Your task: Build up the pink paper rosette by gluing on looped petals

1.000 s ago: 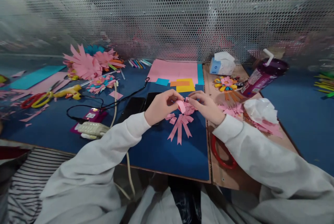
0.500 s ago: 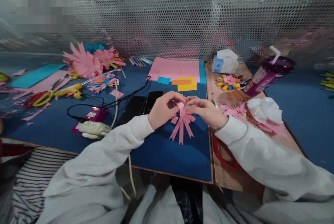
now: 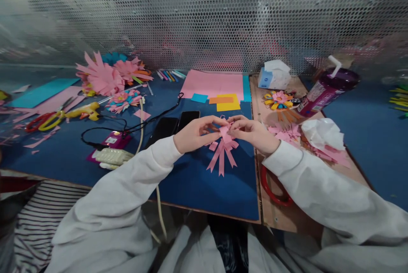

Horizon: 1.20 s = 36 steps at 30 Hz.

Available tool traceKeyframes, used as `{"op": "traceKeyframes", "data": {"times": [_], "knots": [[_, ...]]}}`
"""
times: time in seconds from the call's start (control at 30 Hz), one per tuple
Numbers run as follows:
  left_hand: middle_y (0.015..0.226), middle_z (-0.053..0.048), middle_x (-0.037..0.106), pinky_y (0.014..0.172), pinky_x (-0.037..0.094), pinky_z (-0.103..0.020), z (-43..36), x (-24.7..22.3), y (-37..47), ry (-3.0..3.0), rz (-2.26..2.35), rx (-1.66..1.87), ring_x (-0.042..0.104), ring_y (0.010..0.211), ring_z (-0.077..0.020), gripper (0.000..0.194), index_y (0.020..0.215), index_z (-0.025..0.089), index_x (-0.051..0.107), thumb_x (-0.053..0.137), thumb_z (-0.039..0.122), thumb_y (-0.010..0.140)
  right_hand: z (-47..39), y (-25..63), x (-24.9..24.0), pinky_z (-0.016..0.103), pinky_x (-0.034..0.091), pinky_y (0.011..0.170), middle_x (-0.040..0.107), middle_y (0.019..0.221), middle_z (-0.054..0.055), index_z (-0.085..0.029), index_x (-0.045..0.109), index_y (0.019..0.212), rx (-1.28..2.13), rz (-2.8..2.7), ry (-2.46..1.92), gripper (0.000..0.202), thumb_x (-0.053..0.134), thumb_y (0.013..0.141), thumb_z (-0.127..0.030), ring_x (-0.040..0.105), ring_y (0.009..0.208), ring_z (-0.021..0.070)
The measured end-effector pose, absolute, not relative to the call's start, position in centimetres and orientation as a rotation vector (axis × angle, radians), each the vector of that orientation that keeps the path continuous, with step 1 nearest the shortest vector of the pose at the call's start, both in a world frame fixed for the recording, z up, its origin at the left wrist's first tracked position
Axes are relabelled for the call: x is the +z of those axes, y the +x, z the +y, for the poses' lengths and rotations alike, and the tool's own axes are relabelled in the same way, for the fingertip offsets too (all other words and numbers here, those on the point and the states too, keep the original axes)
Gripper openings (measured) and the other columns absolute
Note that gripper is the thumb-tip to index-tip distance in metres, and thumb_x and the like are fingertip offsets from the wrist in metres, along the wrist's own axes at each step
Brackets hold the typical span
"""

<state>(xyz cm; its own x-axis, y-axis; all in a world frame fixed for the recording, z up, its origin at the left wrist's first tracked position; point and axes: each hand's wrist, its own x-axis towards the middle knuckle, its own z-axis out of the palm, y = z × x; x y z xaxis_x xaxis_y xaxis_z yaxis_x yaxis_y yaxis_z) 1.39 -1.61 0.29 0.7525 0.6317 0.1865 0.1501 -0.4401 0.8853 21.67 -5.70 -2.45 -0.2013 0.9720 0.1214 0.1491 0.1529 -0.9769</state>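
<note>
A pink paper flower [image 3: 221, 158] with notched strips fanning toward me is between my hands, above the blue table. My left hand [image 3: 199, 133] curves in from the left, thumb and fingertips at the edge of a curled pink strip near the flower's centre. From the other side my right hand [image 3: 255, 135] pinches the same flower around its centre. The fingers partly hide the flower's middle and upper petals. Just left of my left hand lie two dark phones [image 3: 162, 130].
Left are scissors [image 3: 52, 121], a yellow glue gun [image 3: 84, 111], cables, a purple box [image 3: 111, 141] and paper flowers [image 3: 102, 75]. Coloured paper [image 3: 213, 82] lies behind. Right are a tissue box [image 3: 274, 75], a purple cup [image 3: 330, 90], paper scraps and a red ring [image 3: 276, 190].
My left hand has shifted slightly left and its fingers have opened a little. The curled strip at the flower's centre now looks flatter. My right hand stays nearly in place.
</note>
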Motion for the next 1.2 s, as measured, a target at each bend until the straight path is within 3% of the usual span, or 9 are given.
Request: {"op": "traceKeyframes", "data": {"times": [0.3, 0.43, 0.57, 0.7, 0.9, 1.0, 1.2], "knots": [[0.093, -0.005, 0.067, 0.062, 0.052, -0.020, -1.5, -0.6, 1.9, 2.011, 0.705, 0.626, 0.063, 0.076, -0.0116, 0.020, 0.097, 0.017, 0.065, 0.062, 0.026, 0.079, -5.2, 22.2, -2.9, 0.040, 0.042, 0.092, 0.060, 0.107, 0.007, -0.021, 0.064, 0.076, 0.937, -1.707, -1.187, 0.016, 0.063, 0.074, -0.037, 0.056, 0.104, 0.0202], [0.095, -0.005, 0.067, 0.070, 0.055, -0.025, -1.2, -0.8, 1.7, 1.988, 0.757, 0.668, 0.064, 0.079, -0.0126, 0.019, 0.094, 0.016, 0.065, 0.065, 0.027, 0.077, -4.2, 23.9, -3.0, 0.040, 0.044, 0.083, 0.063, 0.093, 0.009, -0.019, 0.061, 0.081, 0.542, -1.767, -1.423, 0.021, 0.050, 0.081, -0.037, 0.058, 0.092, 0.0220], [0.095, -0.006, 0.066, 0.067, 0.057, -0.026, -1.0, -0.9, 1.6, 1.960, 0.793, 0.662, 0.066, 0.077, -0.0140, 0.021, 0.091, 0.015, 0.063, 0.066, 0.029, 0.076, -3.3, 25.6, -3.9, 0.046, 0.033, 0.097, 0.063, 0.093, 0.010, -0.019, 0.062, 0.080, 0.254, -1.883, -1.668, 0.019, 0.057, 0.077, -0.038, 0.053, 0.104, 0.0273], [0.096, -0.006, 0.066, 0.068, 0.057, -0.026, -1.0, -1.0, 1.5, 1.963, 0.752, 0.690, 0.066, 0.080, -0.0143, 0.018, 0.090, 0.016, 0.062, 0.066, 0.027, 0.076, -3.3, 25.8, -4.8, 0.048, 0.035, 0.093, 0.061, 0.103, 0.011, -0.021, 0.062, 0.085, 0.250, -1.970, -1.776, 0.025, 0.060, 0.073, -0.043, 0.050, 0.107, 0.0303], [0.094, -0.006, 0.065, 0.072, 0.055, -0.025, -1.2, -1.0, 1.4, 2.071, 0.696, 0.782, 0.064, 0.085, -0.0137, 0.010, 0.084, 0.015, 0.060, 0.064, 0.023, 0.078, -3.4, 24.7, -5.3, 0.047, 0.037, 0.090, 0.057, 0.107, 0.012, -0.019, 0.060, 0.078, 0.261, -1.944, -1.806, 0.027, 0.067, 0.068, -0.043, 0.049, 0.107, 0.0310], [0.097, -0.008, 0.064, 0.073, 0.055, -0.026, -1.2, -0.9, 1.4, 2.266, 0.620, 0.924, 0.063, 0.090, -0.0143, 0.002, 0.079, 0.015, 0.060, 0.060, 0.017, 0.081, -3.2, 24.7, -5.4, 0.047, 0.035, 0.093, 0.058, 0.103, 0.010, -0.021, 0.058, 0.076, 0.297, -1.923, -1.719, 0.022, 0.067, 0.068, -0.038, 0.051, 0.105, 0.0284], [0.103, -0.008, 0.063, 0.084, 0.053, -0.030, -1.2, -0.9, 1.0, 2.691, 0.447, 1.204, 0.061, 0.098, -0.0140, 0.008, 0.083, 0.018, 0.062, 0.055, 0.013, 0.085, -3.5, 24.3, -5.3, 0.039, 0.044, 0.085, 0.058, 0.089, 0.007, -0.020, 0.054, 0.071, 0.416, -1.813, -1.507, 0.012, 0.062, 0.072, -0.029, 0.057, 0.089, 0.0205]]}}
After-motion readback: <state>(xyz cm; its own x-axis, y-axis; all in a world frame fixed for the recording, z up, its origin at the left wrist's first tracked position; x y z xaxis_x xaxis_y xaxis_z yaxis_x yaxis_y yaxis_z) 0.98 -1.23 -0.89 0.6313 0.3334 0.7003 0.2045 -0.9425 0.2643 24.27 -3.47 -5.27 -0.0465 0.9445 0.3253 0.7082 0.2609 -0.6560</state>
